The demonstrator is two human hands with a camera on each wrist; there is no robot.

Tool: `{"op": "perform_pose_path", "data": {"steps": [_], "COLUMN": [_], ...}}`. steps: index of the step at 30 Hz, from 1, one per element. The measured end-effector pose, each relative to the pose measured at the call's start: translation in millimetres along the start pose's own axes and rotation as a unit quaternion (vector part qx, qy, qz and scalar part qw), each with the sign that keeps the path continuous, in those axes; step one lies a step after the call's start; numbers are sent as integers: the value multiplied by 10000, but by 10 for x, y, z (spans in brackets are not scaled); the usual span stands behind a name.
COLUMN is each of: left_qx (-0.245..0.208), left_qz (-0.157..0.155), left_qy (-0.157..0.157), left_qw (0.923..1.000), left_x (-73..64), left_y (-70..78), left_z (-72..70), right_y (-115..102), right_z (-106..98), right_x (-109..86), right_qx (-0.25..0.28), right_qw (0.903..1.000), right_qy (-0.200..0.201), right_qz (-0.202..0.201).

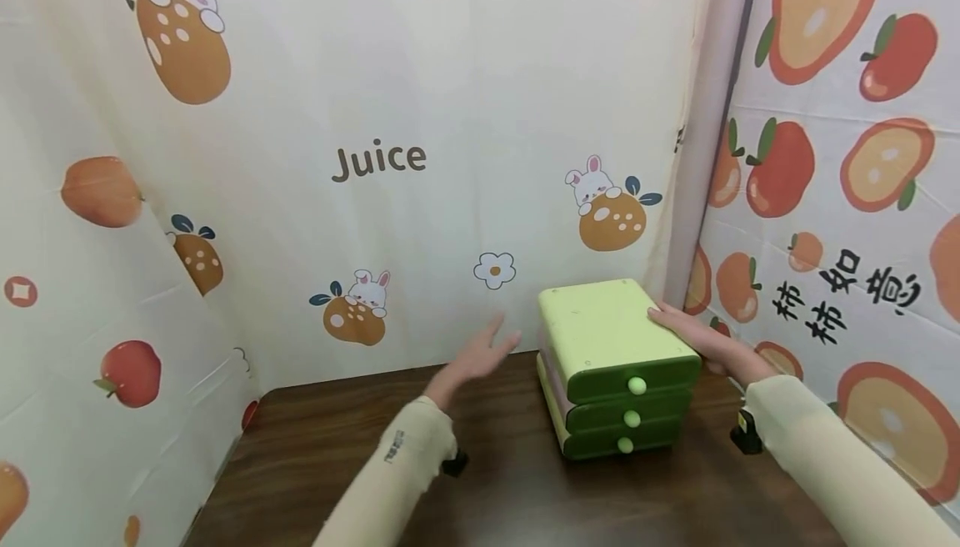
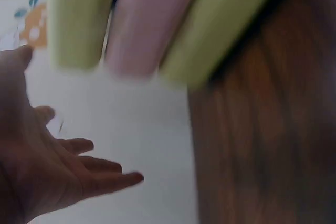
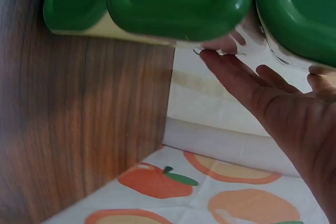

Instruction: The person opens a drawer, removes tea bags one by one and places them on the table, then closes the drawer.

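Note:
A small three-drawer chest (image 1: 611, 322) has a pale yellow-green top, dark green fronts and round light-green knobs. It stands on the brown wooden table. My right hand (image 1: 701, 338) rests against its right side, thumb at the top edge. In the right wrist view the fingers of that right hand (image 3: 283, 108) reach nearly straight along the side, behind the green drawer fronts (image 3: 181, 3). My left hand (image 1: 474, 361) is held in the air left of the chest, fingers spread and holding nothing. The left wrist view shows the pink middle layer (image 2: 149, 24) between two yellow-green ones.
The wooden table (image 1: 337, 464) meets a white printed curtain (image 1: 450, 222) behind the chest. Another printed cloth (image 1: 825, 238) hangs close on the right, and one more (image 1: 67, 297) on the left. Each wrist carries a small black camera.

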State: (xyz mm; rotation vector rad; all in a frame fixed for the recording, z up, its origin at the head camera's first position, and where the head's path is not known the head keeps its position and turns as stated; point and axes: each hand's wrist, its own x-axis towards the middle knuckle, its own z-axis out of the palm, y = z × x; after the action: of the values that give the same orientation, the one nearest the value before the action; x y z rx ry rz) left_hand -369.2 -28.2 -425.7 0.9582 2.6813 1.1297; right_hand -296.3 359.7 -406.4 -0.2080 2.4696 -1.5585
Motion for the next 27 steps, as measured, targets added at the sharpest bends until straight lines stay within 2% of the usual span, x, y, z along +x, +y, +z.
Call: {"op": "perform_pose_path", "data": {"steps": [2, 3, 4, 5, 7, 9, 10, 12, 15, 18, 23, 25, 27], "left_qx": [-871, -1330, -1864, -2376, -3385, -4057, -4284, -4538, -4640, -4702, -4753, -4809, -4809], "left_qz": [-51, -103, -218, -375, -727, -1014, -1131, -1249, -1295, -1289, -1146, -1028, -864], "left_qy": [99, 185, 251, 318, 450, 595, 666, 775, 875, 821, 793, 824, 851], "left_qw": [9961, 9909, 9819, 9701, 9371, 9064, 8940, 8789, 8719, 8692, 8687, 8668, 8683], "left_x": [14, 20, 20, 18, 8, -20, -37, -82, -143, -224, -419, -521, -613], "left_y": [99, 152, 208, 255, 329, 369, 371, 348, 289, 221, 86, 28, -25], "left_z": [227, 334, 433, 526, 677, 782, 816, 856, 822, 775, 673, 603, 517], "right_y": [21, 29, 35, 40, 36, 24, 16, -3, -47, -84, -167, -228, -307], "right_z": [26, 37, 47, 55, 78, 113, 137, 197, 290, 409, 675, 804, 932], "right_x": [21, 26, 28, 29, 28, 29, 31, 36, 81, 106, 128, 146, 167], "right_qx": [104, 126, 163, 215, 213, 208, 225, 219, 269, 359, 530, 655, 740], "right_qw": [9999, 9999, 9998, 9997, 9998, 9998, 9997, 9997, 9995, 9993, 9986, 9978, 9972], "right_qy": [-92, -98, -102, -96, -56, -72, -73, -82, -150, -115, -66, -69, -24], "right_qz": [-6, 13, 20, 13, 5, 4, 29, 77, 29, -8, 36, 77, 73]}}
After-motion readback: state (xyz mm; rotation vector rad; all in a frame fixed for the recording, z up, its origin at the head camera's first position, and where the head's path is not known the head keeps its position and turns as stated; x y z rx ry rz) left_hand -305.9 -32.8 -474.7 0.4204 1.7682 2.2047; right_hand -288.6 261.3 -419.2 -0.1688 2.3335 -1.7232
